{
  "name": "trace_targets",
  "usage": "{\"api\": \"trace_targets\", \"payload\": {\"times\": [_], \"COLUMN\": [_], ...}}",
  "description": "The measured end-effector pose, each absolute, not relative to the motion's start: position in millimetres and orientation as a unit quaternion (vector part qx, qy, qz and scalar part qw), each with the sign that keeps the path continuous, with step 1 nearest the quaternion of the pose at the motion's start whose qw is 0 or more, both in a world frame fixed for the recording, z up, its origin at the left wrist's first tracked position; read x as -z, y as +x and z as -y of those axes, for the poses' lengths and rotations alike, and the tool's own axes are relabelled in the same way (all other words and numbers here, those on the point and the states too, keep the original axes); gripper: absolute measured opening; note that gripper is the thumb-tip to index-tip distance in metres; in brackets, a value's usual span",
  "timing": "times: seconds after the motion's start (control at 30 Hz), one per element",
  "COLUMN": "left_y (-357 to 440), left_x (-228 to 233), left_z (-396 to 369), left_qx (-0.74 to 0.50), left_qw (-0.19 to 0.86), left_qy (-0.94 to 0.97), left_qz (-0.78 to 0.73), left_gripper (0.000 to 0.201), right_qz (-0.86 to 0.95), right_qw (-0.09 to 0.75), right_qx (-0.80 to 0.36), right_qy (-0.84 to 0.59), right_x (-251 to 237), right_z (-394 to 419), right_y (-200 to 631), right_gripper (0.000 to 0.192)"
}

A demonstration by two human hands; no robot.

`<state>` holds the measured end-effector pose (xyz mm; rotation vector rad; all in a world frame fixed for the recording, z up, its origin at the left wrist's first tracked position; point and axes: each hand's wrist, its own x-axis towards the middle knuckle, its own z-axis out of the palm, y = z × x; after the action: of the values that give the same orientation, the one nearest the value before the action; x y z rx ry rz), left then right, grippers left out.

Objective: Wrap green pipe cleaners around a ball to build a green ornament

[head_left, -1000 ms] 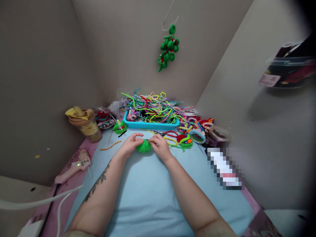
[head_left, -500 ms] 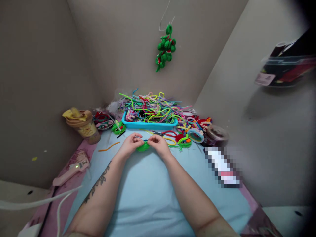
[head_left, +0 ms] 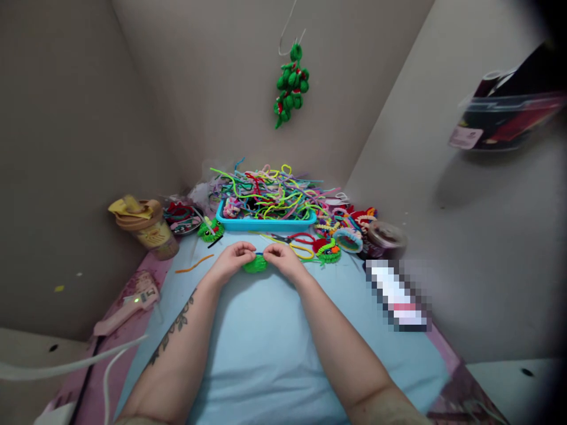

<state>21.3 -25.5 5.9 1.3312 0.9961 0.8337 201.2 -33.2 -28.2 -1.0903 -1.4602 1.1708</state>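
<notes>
Between my two hands is a rounded, fuzzy green pipe-cleaner piece (head_left: 256, 267), with a short dark blue strip (head_left: 259, 254) along its top edge. My left hand (head_left: 234, 262) pinches its left side between thumb and fingers. On the right side, my right hand (head_left: 284, 261) pinches it near the end of the blue strip. The fingertips cover parts of both, so exactly which strand each one grips is hidden. Just beyond my right hand lie scissors (head_left: 305, 252) with red and yellow handles, beside a green and red pipe-cleaner figure (head_left: 328, 252).
A blue tray (head_left: 266, 225) heaped with colourful pipe cleaners stands at the back. Another green figure (head_left: 209, 230) and an orange pipe cleaner (head_left: 195, 264) lie left. Farther out are a cup (head_left: 153, 236), a pink glue gun (head_left: 128, 307), a jar (head_left: 385, 241) and a pixelated phone-like object (head_left: 398, 295).
The whole view has shifted slightly to the left. My hands have tilted the green piece, so more of it and of the blue strip shows between my fingertips.
</notes>
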Motion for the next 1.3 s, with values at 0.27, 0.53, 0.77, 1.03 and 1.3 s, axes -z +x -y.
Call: {"api": "trace_targets", "payload": {"times": [0.27,0.53,0.77,1.03,1.3], "left_y": [19.0,20.9,23.6,25.7,28.4], "left_x": [2.5,0.2,-3.7,-6.0,-8.2], "left_z": [24.4,24.7,26.3,27.4,29.3], "left_qx": [-0.296,-0.32,-0.345,-0.348,-0.335], "left_qw": [0.546,0.511,0.514,0.511,0.477], "left_qy": [0.65,0.65,0.621,0.615,0.656], "left_qz": [-0.438,-0.462,-0.481,-0.489,-0.48], "left_gripper": [0.027,0.028,0.026,0.023,0.019], "right_qz": [0.638,0.585,0.627,0.637,0.675], "right_qw": [0.457,0.495,0.46,0.455,0.491], "right_qx": [-0.394,-0.434,-0.367,-0.353,-0.328], "right_qy": [-0.478,-0.474,-0.509,-0.512,-0.443], "right_x": [25.1,25.1,22.0,25.7,24.2], "right_z": [34.4,32.8,32.0,31.6,39.1], "right_y": [200.4,204.8,208.4,206.0,198.6], "right_gripper": [0.008,0.011,0.011,0.01,0.019]}}
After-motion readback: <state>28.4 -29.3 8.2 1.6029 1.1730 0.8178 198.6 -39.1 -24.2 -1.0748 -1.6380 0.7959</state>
